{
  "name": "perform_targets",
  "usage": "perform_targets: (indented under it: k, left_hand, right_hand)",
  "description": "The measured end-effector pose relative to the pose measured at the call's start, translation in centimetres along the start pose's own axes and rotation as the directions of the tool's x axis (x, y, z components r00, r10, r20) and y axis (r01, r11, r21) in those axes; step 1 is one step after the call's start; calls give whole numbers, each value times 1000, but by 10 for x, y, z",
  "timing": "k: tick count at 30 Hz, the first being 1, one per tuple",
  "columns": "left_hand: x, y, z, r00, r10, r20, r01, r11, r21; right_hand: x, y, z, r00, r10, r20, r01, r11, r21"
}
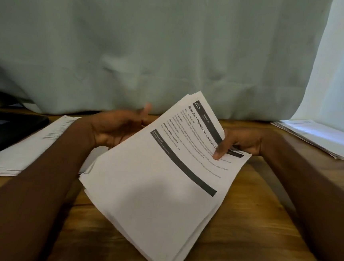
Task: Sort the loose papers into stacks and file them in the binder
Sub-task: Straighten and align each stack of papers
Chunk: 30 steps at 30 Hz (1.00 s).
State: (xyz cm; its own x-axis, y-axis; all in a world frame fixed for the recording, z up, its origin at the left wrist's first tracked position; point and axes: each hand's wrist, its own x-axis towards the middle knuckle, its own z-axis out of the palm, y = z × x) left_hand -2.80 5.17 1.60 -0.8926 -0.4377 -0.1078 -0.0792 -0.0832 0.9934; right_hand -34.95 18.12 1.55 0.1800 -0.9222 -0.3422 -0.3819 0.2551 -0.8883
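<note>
Above the desk (264, 201), centre: right hand (238, 143) pinches the paper sheaf (159, 171), thumb on top. Left hand (115, 127) spread, palm up at the sheaf's left edge. Top sheet printed, tilted, black bars. Second stack (23, 154) far left.

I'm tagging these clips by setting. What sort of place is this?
Probably a room in a home, used for paperwork: a wooden table set against a pale green curtain, with stacks of printed papers and a dark binder on it. No office fittings show.
</note>
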Motion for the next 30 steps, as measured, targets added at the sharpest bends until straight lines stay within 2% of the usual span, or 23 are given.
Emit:
perform_targets:
  k: [1,3,4,6,8,9,11,13,15,17,18,19,20,22,24,25,26,27,28,30]
  left_hand:
    - [3,-1,4,1000,0,9,-1,991,130]
    - [9,0,15,998,57,17,-59,908,414]
    - [11,1,19,996,89,11,-84,871,483]
    - [15,-1,17,991,134,-25,-106,874,473]
    - [18,-5,9,973,209,-98,-151,898,414]
    - [21,-7,4,960,240,-143,-167,903,396]
    - [25,-8,-1,928,284,-242,-183,912,367]
    - [30,-8,-1,875,323,-361,-219,928,301]
    - [37,-10,8,816,342,-466,-288,940,185]
    - [42,-13,21,786,353,-508,-338,933,126]
    - [44,-15,26,765,382,-518,-356,922,153]
    - [44,-14,29,734,424,-531,-372,905,207]
    - [43,-11,32,690,479,-543,-391,878,276]
    - [38,0,37,573,610,-547,-443,792,420]
    - [31,11,45,454,730,-510,-487,683,544]
    - [29,15,48,410,762,-501,-498,647,577]
    - [27,17,52,381,776,-503,-503,630,592]
    - [28,18,55,365,777,-512,-505,628,593]
    - [29,17,57,363,771,-523,-499,635,590]
    - [35,11,60,379,737,-560,-444,676,588]
  right_hand:
    - [-1,1,1,1000,-13,-8,13,1000,-20]
    - [-2,1,2,998,-57,-38,55,997,-44]
    - [-2,1,1,995,-84,-49,82,996,-39]
    - [-2,1,-3,989,-137,-52,139,990,35]
    - [2,-1,-6,976,-181,-122,204,956,213]
    - [4,-2,-5,960,-203,-195,258,910,323]
    - [12,-5,-3,908,-234,-347,395,753,527]
    - [21,-8,3,866,-235,-440,485,608,629]
    - [29,-9,13,869,-224,-441,480,596,644]
    - [35,-8,27,891,-227,-393,436,668,603]
    - [39,-8,32,880,-250,-403,451,706,547]
    - [41,-9,36,835,-289,-468,508,730,456]
    - [41,-13,38,745,-337,-576,588,739,328]
    - [33,-25,42,502,-446,-741,711,701,59]
    - [23,-36,46,313,-538,-782,781,615,-111]
    - [19,-40,48,257,-558,-789,802,579,-148]
    - [16,-44,51,237,-566,-790,823,549,-146]
    - [16,-46,54,249,-568,-784,835,537,-124]
    - [18,-46,57,278,-570,-773,825,554,-111]
    - [27,-43,62,341,-550,-763,741,657,-142]
